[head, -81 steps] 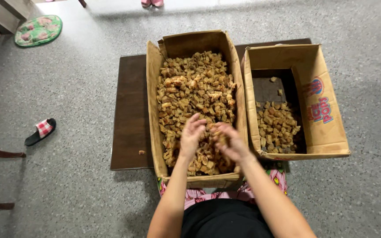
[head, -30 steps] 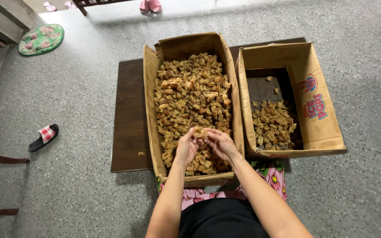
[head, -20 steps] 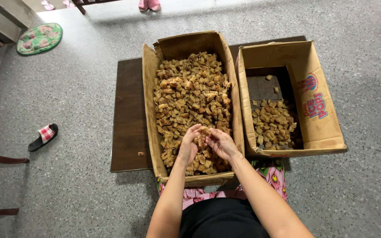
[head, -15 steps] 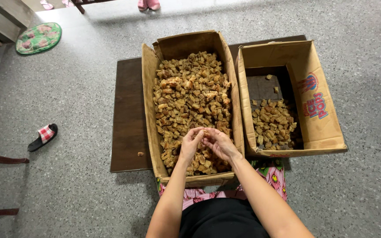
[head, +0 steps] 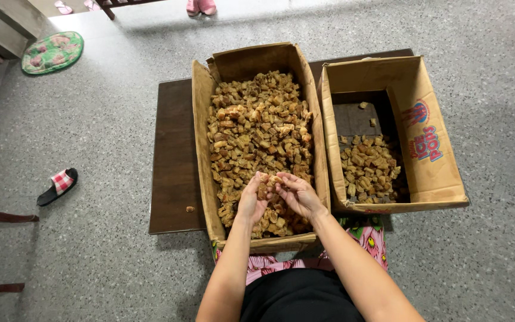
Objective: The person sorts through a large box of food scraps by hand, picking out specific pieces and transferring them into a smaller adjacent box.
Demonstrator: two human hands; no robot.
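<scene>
A long cardboard box (head: 201,143) in front of me is filled with several brown dried chunks (head: 257,125). My left hand (head: 251,200) and my right hand (head: 296,194) meet over the near end of the pile, fingers curled around a few chunks (head: 269,182) held between them. To the right stands a second cardboard box (head: 433,149), its near half holding a smaller heap of the same chunks (head: 368,170).
Both boxes rest on a low dark wooden board (head: 174,173) on a speckled grey floor. One loose chunk (head: 190,209) lies on the board. A checked sandal (head: 58,186) lies at left, a green round mat (head: 52,52) at far left, pink slippers (head: 200,6) at the top.
My hands have drawn together over the near end of the pile and lifted a few chunks between them. The boxes have not moved.
</scene>
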